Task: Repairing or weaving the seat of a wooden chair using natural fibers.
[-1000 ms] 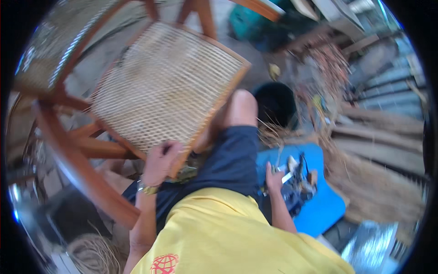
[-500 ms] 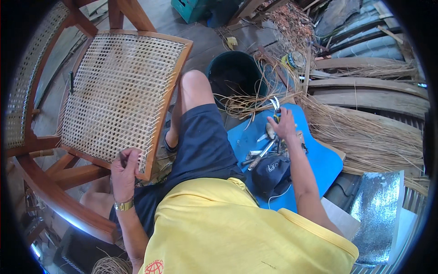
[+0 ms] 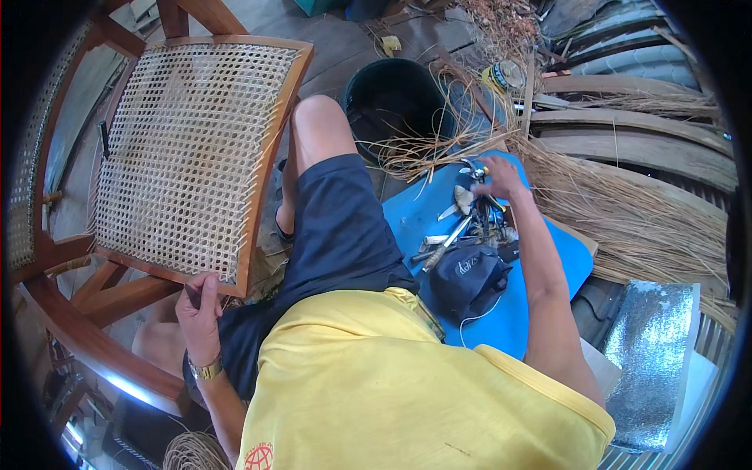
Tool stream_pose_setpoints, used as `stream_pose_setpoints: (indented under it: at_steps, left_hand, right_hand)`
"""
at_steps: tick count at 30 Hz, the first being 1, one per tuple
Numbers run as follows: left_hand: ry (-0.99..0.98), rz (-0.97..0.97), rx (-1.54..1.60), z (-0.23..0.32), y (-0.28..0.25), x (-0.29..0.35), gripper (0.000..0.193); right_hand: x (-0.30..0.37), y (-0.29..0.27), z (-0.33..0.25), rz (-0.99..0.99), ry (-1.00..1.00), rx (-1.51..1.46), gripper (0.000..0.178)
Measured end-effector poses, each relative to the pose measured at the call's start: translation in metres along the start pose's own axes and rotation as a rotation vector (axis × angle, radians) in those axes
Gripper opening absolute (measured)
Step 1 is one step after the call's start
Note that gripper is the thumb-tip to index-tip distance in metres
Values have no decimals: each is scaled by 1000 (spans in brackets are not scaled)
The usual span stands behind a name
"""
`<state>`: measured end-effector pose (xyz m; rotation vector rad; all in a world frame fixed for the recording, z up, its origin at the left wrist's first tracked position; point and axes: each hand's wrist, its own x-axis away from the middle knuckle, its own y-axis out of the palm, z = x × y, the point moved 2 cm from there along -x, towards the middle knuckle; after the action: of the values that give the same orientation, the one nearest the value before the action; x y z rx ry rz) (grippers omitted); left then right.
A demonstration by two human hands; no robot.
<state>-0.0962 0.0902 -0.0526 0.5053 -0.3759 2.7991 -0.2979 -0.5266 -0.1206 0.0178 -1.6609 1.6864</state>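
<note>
My left hand point(image 3: 200, 317) is beside the near corner of a wooden chair's woven cane seat point(image 3: 192, 149). Its thumb and fingers pinch a small dark piece point(image 3: 193, 295) whose kind I cannot make out. Over on the right, my right hand point(image 3: 503, 178) reaches over a blue mat point(image 3: 560, 258), fingers apart. Beside its fingertips lies a silver cutting tool point(image 3: 473, 168), perhaps pliers or snips. A pale, pointed-looking piece point(image 3: 464, 199) and a knot of hand tools point(image 3: 489, 223) lie just below. A silver rod-like tool point(image 3: 448, 243) lies nearer me.
A dark cap point(image 3: 468, 283) lies on the mat. Beyond my knee stands a dark green bucket point(image 3: 398, 102) with loose cane strands point(image 3: 419, 153) by its rim. Long cane bundles point(image 3: 627, 215) spread at right. A dark peg point(image 3: 103, 139) stands at the seat's left edge.
My right hand has shifted slightly right and up, and the silver cutting tool now lies lower beside its fingers. My left hand has drawn down, off the seat's corner.
</note>
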Motion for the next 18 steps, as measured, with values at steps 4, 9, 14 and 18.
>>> stream_pose_setpoints:
  at_steps: [4,9,14,18]
  left_hand:
    - [20,101,-1,6,8,0,15]
    - [340,-190,-240,42,77,9,8]
    - [382,-281,-361,29,49,29,9]
    - [221,-158,-380,-8,-12,59,8]
  right_hand:
    - [8,-71,-64,500,-200,-519,52]
    - [75,-155,-283,826,-832,-910,46]
    - [107,-151,-376,-28,-1331,-471,34]
    - [82,-162,-337,-43,-1380,-390,25]
